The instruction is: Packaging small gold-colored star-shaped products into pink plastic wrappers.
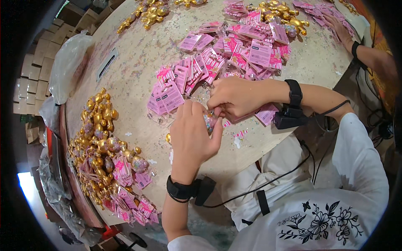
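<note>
My left hand [193, 136] curls around a gold bear-shaped figure with a clear, glitter-filled belly [210, 122]; a bit of gold shows at the far side of that hand. Against the belly, my right hand [238, 98] has its fingertips pinched together, and what they grip is hidden. Just beyond both hands lies a heap of pink cards [180, 79], some striped, with clear plastic among them. Small white and pink-striped scraps [240, 134] are on the table near my right wrist.
A pile of gold bear figures [98, 121] mixed with pink cards covers the table's left side. More gold figures [155, 14] lie at the far edge. Another person's hand [337, 27] rests by pink cards at far right. A plastic bag [69, 67] hangs at left.
</note>
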Motion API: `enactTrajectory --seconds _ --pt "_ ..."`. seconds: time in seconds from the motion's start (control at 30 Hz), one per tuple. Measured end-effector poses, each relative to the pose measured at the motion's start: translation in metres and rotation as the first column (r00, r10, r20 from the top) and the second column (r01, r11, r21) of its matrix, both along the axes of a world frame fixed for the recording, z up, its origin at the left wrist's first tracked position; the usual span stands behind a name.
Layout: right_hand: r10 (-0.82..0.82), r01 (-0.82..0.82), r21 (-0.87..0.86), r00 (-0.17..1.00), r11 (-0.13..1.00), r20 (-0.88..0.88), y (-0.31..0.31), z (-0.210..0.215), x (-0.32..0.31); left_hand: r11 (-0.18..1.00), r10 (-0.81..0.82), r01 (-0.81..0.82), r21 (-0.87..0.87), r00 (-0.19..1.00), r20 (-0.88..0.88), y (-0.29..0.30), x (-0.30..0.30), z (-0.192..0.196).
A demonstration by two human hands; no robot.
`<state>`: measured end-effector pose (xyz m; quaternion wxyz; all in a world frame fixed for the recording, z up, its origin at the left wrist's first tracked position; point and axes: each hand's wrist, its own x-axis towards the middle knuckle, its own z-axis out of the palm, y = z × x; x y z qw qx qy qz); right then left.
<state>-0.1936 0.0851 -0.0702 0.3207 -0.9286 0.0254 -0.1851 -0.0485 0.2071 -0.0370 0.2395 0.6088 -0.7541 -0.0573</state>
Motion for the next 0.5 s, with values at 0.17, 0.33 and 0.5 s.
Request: enactTrajectory --seconds 0.17,0.33,0.5 --pt "-0.026 0.028 0.090 0.999 0.996 -0.028 0.006 -0.003 0.000 0.999 0.039 -0.039 -0.001 0.997 0.060 -0.001 -0.003 -0.001" --pt "-0.086 0.091 0.060 0.993 0.994 -0.085 0.002 0.004 0.001 0.991 0.121 -0.120 -0.061 0.993 0.001 -0.002 -0.003 0.001" --pt "0.082 -0.047 0.445 0.995 0.894 -0.061 -0.004 0.027 -0.008 0.876 0.349 -0.343 -0.339 0.936 -0.045 0.001 0.002 0.004"
